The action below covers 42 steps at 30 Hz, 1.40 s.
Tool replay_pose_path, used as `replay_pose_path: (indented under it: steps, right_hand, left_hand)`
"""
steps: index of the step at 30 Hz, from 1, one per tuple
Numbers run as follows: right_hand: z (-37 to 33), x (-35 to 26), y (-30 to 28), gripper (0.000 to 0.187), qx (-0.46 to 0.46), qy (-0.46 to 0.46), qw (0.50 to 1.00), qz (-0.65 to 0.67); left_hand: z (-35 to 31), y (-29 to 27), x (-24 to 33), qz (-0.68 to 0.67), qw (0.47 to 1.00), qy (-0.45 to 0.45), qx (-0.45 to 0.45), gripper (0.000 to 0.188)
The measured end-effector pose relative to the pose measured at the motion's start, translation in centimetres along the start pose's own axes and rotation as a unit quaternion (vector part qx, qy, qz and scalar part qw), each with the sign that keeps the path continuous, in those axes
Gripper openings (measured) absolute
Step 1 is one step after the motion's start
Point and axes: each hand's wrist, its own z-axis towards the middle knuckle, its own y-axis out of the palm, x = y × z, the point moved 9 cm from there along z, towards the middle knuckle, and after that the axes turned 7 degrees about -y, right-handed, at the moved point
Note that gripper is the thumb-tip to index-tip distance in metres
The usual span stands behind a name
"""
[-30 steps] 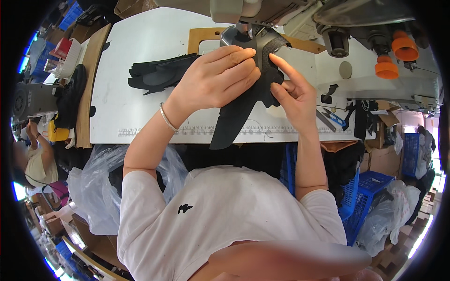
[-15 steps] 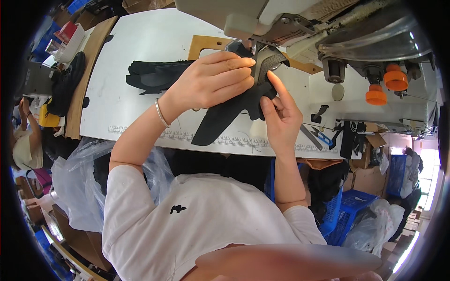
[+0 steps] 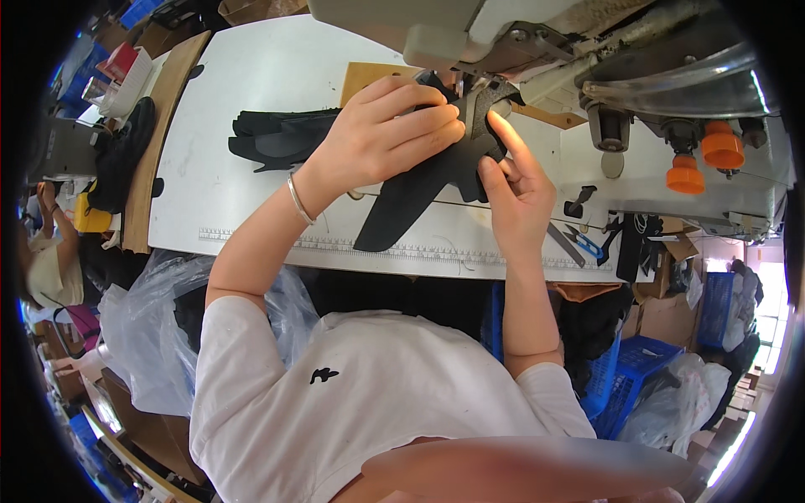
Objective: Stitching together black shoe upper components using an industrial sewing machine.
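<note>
A black, curved fabric piece [image 3: 407,205] lies beneath the head of a sewing machine [image 3: 444,42], its long tail hanging toward the table's front edge. My left hand [image 3: 394,134] grips it from the left with bent fingers close to the needle area, which those fingers partly hide. On the other side my right hand [image 3: 516,180] holds the piece's right edge, index finger stretched along it and thumb below. Between the hands a grey textured strip [image 3: 482,109] shows on the piece. Left of my left hand rests a stack of black cut pieces [image 3: 281,138].
A ruler strip [image 3: 402,250] runs along the front of the white table [image 3: 251,67]. At right lie blue thread snips [image 3: 584,241] and a dark flat blade-like tool [image 3: 566,245]. Orange knobs [image 3: 721,144] hang from the machine. Blue crates [image 3: 641,369] stand below right; another person [image 3: 54,260] is far left.
The black fabric piece has slid a little farther under the machine head. My right hand has moved slightly away from me with it. The whole view has shifted a little.
</note>
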Motion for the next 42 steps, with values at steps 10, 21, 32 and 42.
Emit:
replay_pose_path:
  steps: [10,21,32,42]
  right_hand:
    - [1.0,0.2,0.1,0.05,0.005,0.016,1.0,0.012]
    - [2.2,0.6,0.2,0.05,0.006,-0.009,1.0,0.014]
    - [1.8,0.9,0.3,0.053,-0.007,0.012,0.997,0.072]
    - [0.7,1.6,0.4,0.057,0.044,-0.005,0.995,0.094]
  left_hand:
    - [0.3,0.1,-1.1,-0.006,1.0,-0.015,0.002,0.031]
    - [0.2,0.0,-1.5,0.018,0.998,0.002,-0.055,0.041]
    - [3.1,-0.1,0.2,-0.043,0.934,-0.112,-0.336,0.055]
    - [0.9,0.9,3.8,0.178,0.971,-0.158,0.004,0.026]
